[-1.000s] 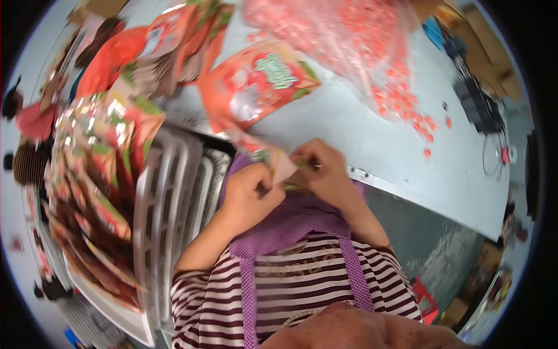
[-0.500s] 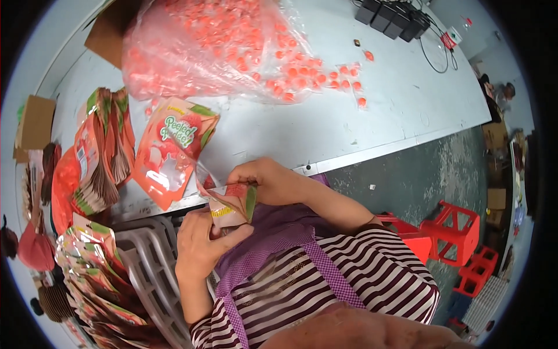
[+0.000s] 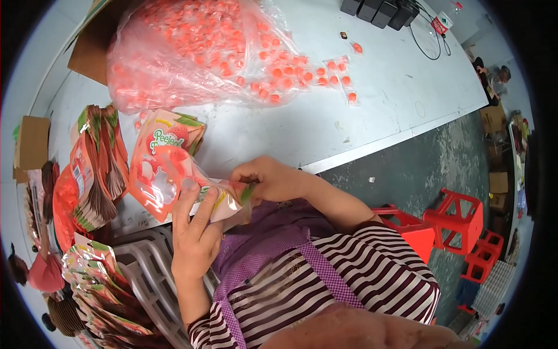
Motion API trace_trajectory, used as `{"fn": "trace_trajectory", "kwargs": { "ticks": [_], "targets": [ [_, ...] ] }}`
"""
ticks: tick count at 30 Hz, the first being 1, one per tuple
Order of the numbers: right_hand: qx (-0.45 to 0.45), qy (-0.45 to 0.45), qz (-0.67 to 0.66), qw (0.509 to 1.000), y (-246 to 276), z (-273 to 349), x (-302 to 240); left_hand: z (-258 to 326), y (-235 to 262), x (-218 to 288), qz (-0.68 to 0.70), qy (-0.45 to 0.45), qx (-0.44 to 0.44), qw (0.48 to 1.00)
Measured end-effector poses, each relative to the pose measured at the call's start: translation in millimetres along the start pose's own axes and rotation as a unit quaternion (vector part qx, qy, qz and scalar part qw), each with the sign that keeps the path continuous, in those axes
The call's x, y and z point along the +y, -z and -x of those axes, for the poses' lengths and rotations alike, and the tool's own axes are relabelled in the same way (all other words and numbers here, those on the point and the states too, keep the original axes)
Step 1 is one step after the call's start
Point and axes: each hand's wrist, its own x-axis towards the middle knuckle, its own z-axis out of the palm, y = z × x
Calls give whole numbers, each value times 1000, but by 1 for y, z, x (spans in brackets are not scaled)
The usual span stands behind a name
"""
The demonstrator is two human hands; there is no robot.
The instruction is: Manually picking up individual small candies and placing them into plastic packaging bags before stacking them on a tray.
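Note:
A pink and green snack pouch (image 3: 224, 205) is held tilted in front of my purple apron, just off the table's near edge. My left hand (image 3: 196, 235) grips its left side, with the fingers stretched over the front and the thumb hidden. My right hand (image 3: 272, 179) pinches the pouch's right end near the green corner; its fingertips are partly hidden. Several similar pouches (image 3: 152, 195) lie in a small pile on the table just beyond my left hand. Whether the held pouch has anything inside, I cannot tell.
A big clear bag of wrapped orange-red candies (image 3: 192, 58) spills across the table (image 3: 378, 110). Bundled pouches (image 3: 96, 168) stand at the left. More pouches (image 3: 102, 285) fill the lower left beside a grey plastic crate (image 3: 145, 262). Red stools (image 3: 456, 221) stand on the floor at right.
My left hand has moved up, and its fingers now lie across the pouch's front. The pouch has tilted and turned, while my right hand stays at its end. The whole view has shifted slightly.

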Motion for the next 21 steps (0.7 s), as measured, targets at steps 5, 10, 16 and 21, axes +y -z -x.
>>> {"fn": "trace_trajectory", "kwargs": {
  "ticks": [5, 10, 16, 21],
  "targets": [
    [184, 72, 107, 974, 40, 23, 11, 2, -28, -20, 103, 69, 75, 989],
    [483, 76, 528, 695, 150, 56, 31, 27, -96, -61, 269, 273, 188, 904],
    [428, -14, 596, 679, 187, 77, 49, 29, -109, -65, 382, 348, 218, 828],
    [389, -24, 635, 667, 176, 56, 37, 29, -101, -62, 380, 378, 183, 824]
  ]
}}
